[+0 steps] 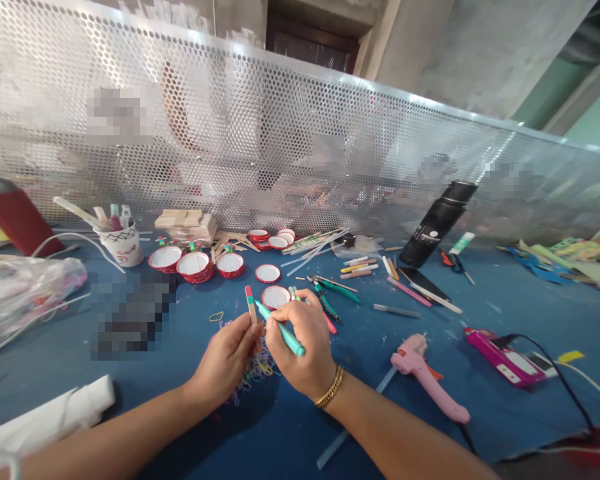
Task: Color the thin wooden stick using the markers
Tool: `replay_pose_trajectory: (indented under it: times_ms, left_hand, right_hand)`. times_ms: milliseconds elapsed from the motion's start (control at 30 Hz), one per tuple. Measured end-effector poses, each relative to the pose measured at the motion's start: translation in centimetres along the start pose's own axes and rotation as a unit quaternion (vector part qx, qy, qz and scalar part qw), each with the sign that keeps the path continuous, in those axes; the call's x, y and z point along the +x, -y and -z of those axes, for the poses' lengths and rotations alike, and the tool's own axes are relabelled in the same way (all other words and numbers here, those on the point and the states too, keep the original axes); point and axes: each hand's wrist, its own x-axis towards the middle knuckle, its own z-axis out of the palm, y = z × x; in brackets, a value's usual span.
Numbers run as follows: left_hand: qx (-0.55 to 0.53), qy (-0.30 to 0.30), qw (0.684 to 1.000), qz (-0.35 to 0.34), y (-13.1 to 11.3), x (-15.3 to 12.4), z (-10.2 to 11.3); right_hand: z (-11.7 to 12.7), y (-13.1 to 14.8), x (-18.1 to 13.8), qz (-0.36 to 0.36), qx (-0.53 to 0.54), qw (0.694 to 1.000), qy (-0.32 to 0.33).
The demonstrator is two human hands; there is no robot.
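Note:
Upright in my left hand (230, 357) is a wooden craft stick (251, 307), pinched near its lower part. Its top end is coloured red, with a green band below. My right hand (303, 337) grips a teal marker (283, 330), whose tip points at the stick close to the green band; whether it touches I cannot tell. Under my hands lies a tangle of small coloured rubber bands (260, 373). Just beyond them sits a round white cup with a red rim (275, 297), partly behind my right hand.
Several red-rimmed cups (195, 265) stand farther back near stacked wooden sticks (187, 223). Right of centre lie green-handled pliers (325, 297), markers (360, 268) and a pink glue gun (427, 377). A black bottle (437, 223) stands by the perforated metal panel (300, 147).

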Motion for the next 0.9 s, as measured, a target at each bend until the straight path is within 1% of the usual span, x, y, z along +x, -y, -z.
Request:
replay_pose_trajectory:
  times_ms: [200,367,667,900]
  left_hand:
    - [-0.004,-0.001,1.000,-0.007,-0.03,-0.01,0.04]
    - [0.000,-0.002,1.000,-0.006,0.12,0.00,0.05]
    - [0.000,-0.007,1.000,0.000,-0.01,0.01,-0.01]
    - [-0.022,-0.010,1.000,-0.004,-0.28,0.09,0.00]
  right_hand:
    - [-0.02,0.21,0.05,0.008,-0.003,1.000,0.001]
    - [-0.08,0.03,-0.03,0.000,-0.007,1.000,0.007]
    - [-0.16,0.29,0.08,0.008,-0.003,1.000,0.005]
    - [-0.16,0.37,0.01,0.003,0.002,1.000,0.012]
